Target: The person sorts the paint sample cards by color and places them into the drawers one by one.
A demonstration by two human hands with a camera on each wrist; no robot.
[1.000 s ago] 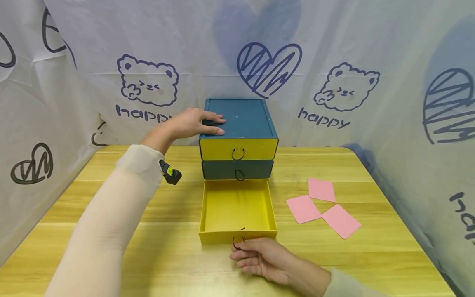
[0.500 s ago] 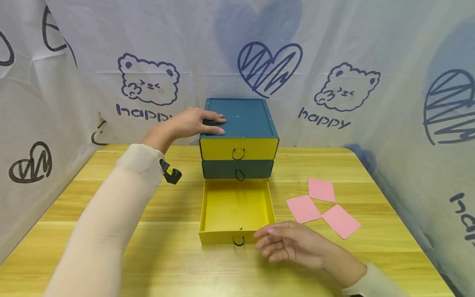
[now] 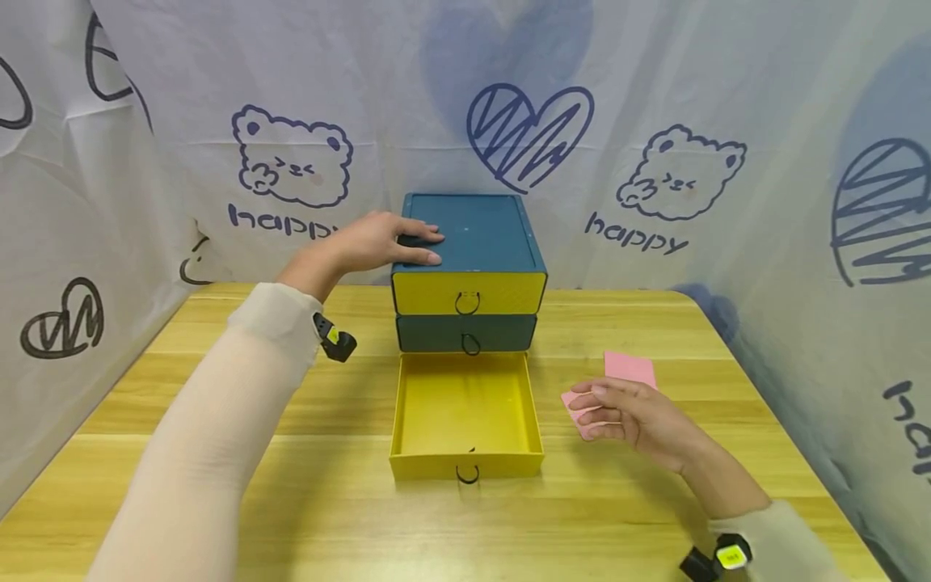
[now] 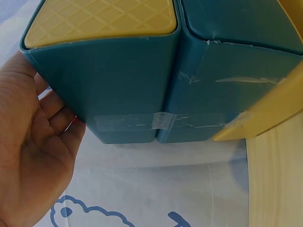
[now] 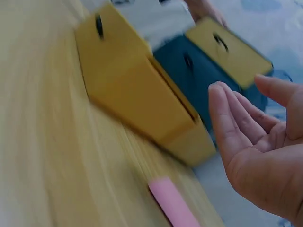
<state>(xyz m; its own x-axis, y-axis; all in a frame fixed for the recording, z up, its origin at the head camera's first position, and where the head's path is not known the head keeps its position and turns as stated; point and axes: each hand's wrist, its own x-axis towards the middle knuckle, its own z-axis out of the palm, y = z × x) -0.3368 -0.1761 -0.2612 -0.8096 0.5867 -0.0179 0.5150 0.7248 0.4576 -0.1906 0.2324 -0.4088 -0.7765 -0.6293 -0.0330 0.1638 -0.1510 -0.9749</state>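
Observation:
A teal drawer box (image 3: pixel 473 234) with a yellow upper drawer front (image 3: pixel 429 293) and a teal middle one (image 3: pixel 429 333) stands at the table's back. Its yellow bottom drawer (image 3: pixel 425 466) is pulled out, bare inside, with a black loop handle (image 3: pixel 468 477). My left hand (image 3: pixel 374 241) rests on the box's top left edge, fingers extended; the left wrist view shows it against the teal casing (image 4: pixel 99 80). Above the pink cards hovers my right hand (image 3: pixel 647 416), its fingers loosely bent and holding nothing. One pink card (image 3: pixel 627 368) lies behind it, another (image 3: pixel 579 411) is partly covered.
The wooden table (image 3: pixel 327 517) extends around the drawer box. A white curtain (image 3: pixel 407 97) printed with bears and hearts hangs close behind and along both sides. Each wrist wears a small black device, such as the right wrist device (image 3: pixel 730 556).
My right hand has let go of the bottom drawer's loop and moved right and away from me, over the pink cards. The left hand and the pulled-out drawer stay where they were.

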